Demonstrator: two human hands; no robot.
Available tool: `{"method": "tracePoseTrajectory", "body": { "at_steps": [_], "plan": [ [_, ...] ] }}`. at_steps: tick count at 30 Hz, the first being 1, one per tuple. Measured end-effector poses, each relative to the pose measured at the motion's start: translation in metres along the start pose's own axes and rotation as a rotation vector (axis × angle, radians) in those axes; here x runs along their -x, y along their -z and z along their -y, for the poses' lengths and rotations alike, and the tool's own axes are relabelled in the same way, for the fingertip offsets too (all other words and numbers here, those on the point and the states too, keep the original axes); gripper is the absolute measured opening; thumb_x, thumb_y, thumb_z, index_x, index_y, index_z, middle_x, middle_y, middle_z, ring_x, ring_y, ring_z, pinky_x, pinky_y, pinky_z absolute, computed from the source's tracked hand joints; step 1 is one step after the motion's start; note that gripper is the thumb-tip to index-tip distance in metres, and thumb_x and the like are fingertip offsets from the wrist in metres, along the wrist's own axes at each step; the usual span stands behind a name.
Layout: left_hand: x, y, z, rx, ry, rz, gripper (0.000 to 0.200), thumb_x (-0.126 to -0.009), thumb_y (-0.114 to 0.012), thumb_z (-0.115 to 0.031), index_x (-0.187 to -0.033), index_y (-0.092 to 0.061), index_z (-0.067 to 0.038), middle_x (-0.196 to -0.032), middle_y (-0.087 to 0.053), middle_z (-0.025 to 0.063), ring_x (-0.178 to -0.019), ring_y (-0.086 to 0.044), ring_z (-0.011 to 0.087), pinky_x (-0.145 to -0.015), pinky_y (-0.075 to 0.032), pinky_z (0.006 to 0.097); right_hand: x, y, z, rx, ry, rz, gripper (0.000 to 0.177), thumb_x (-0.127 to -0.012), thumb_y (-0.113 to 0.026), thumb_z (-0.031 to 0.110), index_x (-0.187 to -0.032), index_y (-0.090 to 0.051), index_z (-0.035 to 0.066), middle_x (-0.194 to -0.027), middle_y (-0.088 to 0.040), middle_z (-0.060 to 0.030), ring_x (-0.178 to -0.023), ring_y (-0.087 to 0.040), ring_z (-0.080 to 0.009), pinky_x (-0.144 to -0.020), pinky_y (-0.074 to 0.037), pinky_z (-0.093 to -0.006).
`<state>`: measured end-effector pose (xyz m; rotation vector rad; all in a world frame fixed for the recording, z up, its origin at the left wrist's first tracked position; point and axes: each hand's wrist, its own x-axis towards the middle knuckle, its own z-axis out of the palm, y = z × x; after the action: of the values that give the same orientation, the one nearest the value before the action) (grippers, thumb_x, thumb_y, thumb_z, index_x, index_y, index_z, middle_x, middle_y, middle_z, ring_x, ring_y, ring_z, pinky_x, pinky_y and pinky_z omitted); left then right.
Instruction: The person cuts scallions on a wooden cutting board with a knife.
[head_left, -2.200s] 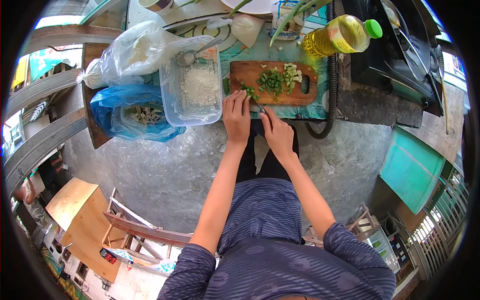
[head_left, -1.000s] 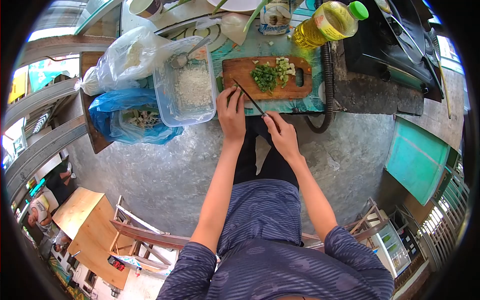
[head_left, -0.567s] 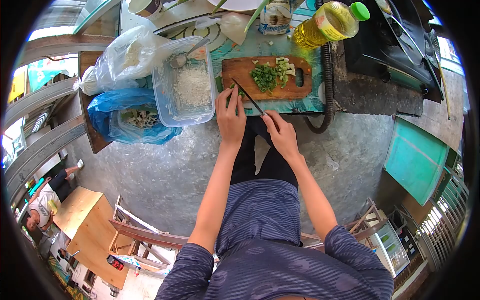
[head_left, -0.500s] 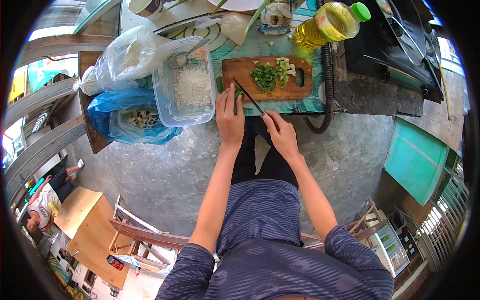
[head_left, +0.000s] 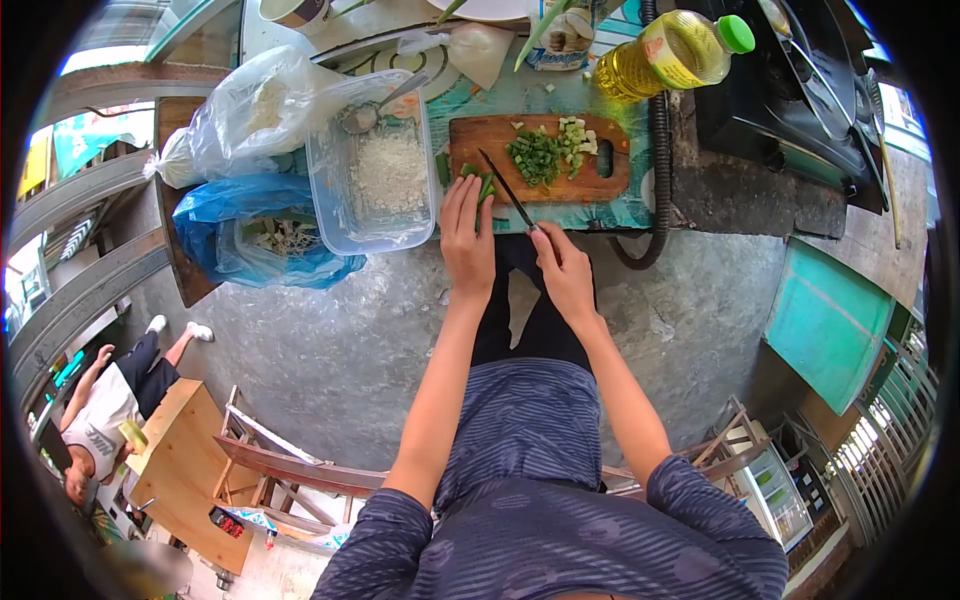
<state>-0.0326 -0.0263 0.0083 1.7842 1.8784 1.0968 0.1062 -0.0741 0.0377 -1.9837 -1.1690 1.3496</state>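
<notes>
- The left hand (head_left: 468, 238) lies fingers together over the bunch of green onion stalks (head_left: 469, 172), pinning it to the left end of the brown wooden cutting board (head_left: 600, 185).
- The right hand (head_left: 562, 268) is closed around the handle of a slim dark-bladed knife (head_left: 506, 188). The blade slants up and left across the board, its tip just beside the stalks.
- A pile of chopped green and pale onion pieces (head_left: 548, 152) sits mid-board, apart from the blade.
- The board rests along the near edge of the teal patterned counter (head_left: 505, 95).
- Left of the board stands a clear rectangular plastic tub of white shreds (head_left: 385, 175) with a metal spoon (head_left: 362, 118) in it.
- Past the tub, at the counter's left end, lie a crumpled blue plastic bag (head_left: 250, 215) and a clear plastic bag (head_left: 250, 105).
- A yellow oil bottle with a green cap (head_left: 678, 52) lies behind the board's right end.
</notes>
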Motion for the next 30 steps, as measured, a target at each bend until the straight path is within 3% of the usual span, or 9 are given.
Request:
{"method": "tracePoseTrajectory", "body": {
  "at_steps": [5, 11, 14, 20, 30],
  "plan": [
    [-0.001, -0.002, -0.005, 0.045, 0.064, -0.009, 0.037, -0.092, -0.068, -0.005, -0.128, -0.063, -0.002, -0.132, -0.062, 0.0128, -0.123, -0.059, 0.0314, -0.099, -0.05, 0.0409, -0.002, 0.0, 0.0, -0.038, -0.006, -0.01, 0.036, -0.102, -0.052, 0.04, -0.117, -0.065, 0.01, -0.065, -0.062, -0.0084, -0.061, -0.064, -0.0211, -0.061, -0.045, -0.0323],
    [0.0, 0.005, -0.012, 0.143, 0.051, 0.083, 0.054, -0.093, -0.068, -0.012, -0.142, -0.049, -0.002, -0.152, -0.043, 0.016, -0.138, -0.044, 0.0346, -0.109, -0.042, 0.043, -0.005, -0.002, -0.003, -0.038, 0.023, -0.037, 0.036, -0.102, -0.052, 0.039, -0.117, -0.064, 0.009, -0.067, -0.064, -0.0095, -0.062, -0.065, -0.0241, -0.061, -0.046, -0.0341],
    [0.013, 0.013, -0.008, 0.198, 0.057, 0.161, 0.06, -0.098, -0.061, -0.015, -0.15, -0.035, 0.0, -0.16, -0.027, 0.0193, -0.147, -0.03, 0.0376, -0.115, -0.034, 0.0447, -0.005, -0.002, -0.002, -0.029, 0.005, -0.045, 0.035, -0.102, -0.052, 0.039, -0.117, -0.064, 0.01, -0.069, -0.065, -0.0107, -0.065, -0.066, -0.0269, -0.062, -0.047, -0.0351],
    [0.026, 0.003, -0.018, 0.438, 0.276, 0.132, 0.065, -0.107, -0.042, -0.025, -0.158, -0.009, -0.001, -0.165, -0.008, 0.0192, -0.153, -0.01, 0.0347, -0.122, -0.014, 0.045, -0.004, 0.003, 0.013, 0.136, 0.03, -0.024, 0.034, -0.101, -0.054, 0.039, -0.117, -0.065, 0.011, -0.072, -0.069, -0.0111, -0.069, -0.069, -0.0322, -0.062, -0.049, -0.036],
    [0.018, -0.014, -0.023, 0.45, 0.272, 0.087, 0.063, -0.108, -0.036, -0.026, -0.158, -0.008, 0.0, -0.165, -0.006, 0.0205, -0.153, -0.009, 0.0345, -0.122, -0.012, 0.0438, -0.002, 0.007, 0.012, 0.207, 0.086, -0.071, 0.031, -0.1, -0.055, 0.038, -0.116, -0.066, 0.013, -0.079, -0.072, -0.0111, -0.073, -0.071, -0.0325, -0.062, -0.052, -0.0372]
  ]
}}
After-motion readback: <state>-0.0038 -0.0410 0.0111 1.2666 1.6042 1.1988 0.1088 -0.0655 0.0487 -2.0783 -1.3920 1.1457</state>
